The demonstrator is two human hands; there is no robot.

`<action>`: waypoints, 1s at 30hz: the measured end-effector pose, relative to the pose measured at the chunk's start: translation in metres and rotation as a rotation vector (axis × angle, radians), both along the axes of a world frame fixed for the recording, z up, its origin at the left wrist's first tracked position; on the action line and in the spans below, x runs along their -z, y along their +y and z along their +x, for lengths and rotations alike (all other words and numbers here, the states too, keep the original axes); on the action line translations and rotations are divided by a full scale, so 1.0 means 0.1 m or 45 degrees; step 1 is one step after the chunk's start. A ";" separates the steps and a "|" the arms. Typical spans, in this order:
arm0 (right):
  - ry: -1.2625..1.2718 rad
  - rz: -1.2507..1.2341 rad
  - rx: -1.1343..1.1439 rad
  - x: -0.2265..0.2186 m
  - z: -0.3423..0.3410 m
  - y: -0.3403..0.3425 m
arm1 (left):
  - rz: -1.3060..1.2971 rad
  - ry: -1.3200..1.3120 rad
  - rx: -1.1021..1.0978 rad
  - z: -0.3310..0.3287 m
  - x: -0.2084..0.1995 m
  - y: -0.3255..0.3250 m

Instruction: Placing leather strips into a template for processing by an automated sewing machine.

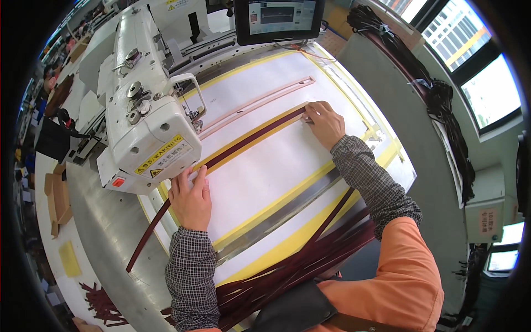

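Observation:
A maroon webbing strap [251, 138] lies slantwise along a yellow-edged slot on a white template sheet [265, 188]. Its upper right end is pinched by the fingertips of my right hand [327, 126]. At the lower left, beside the sewing machine head [146, 124], my left hand [191, 202] grips the same strap between thumb and fingers. A maroon tail [148, 235] runs from below that hand down over the metal table. Farther back on the sheet is a long pink-outlined slot [260, 105]. The needle area is partly hidden by the machine head.
Many loose maroon straps [298, 265] drape over my lap at the table's front edge. A screen [279, 19] stands at the back. Dark strap bundles [426, 91] lie on a ledge at right. Cut maroon pieces [102, 304] and a cardboard box [57, 199] are at left.

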State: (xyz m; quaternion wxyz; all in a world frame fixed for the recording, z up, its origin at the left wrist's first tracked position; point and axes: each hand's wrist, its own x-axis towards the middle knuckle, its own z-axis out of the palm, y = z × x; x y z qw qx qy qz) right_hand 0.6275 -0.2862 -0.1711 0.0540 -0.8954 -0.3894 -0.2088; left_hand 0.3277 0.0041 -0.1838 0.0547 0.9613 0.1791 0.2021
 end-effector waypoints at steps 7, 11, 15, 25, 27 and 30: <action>0.065 -0.052 0.008 -0.06 0.00 0.14 | 0.016 -0.026 -0.005 -0.03 -0.04 0.02; 0.128 -0.227 0.099 -0.09 -0.41 0.52 | 0.008 -0.036 -0.004 -0.01 -0.03 0.02; 0.076 0.058 -0.262 -0.01 -1.20 1.13 | 0.039 -0.087 0.019 0.00 -0.05 0.00; 0.234 0.266 -0.625 0.01 -1.73 1.56 | 0.051 -0.156 0.039 -0.07 -0.05 -0.01; 0.226 0.258 -0.613 0.02 -1.72 1.56 | 0.074 -0.160 0.040 -0.07 -0.04 -0.04; 0.239 0.253 -0.605 0.02 -1.76 1.61 | 0.092 -0.176 0.023 -0.13 0.04 -0.01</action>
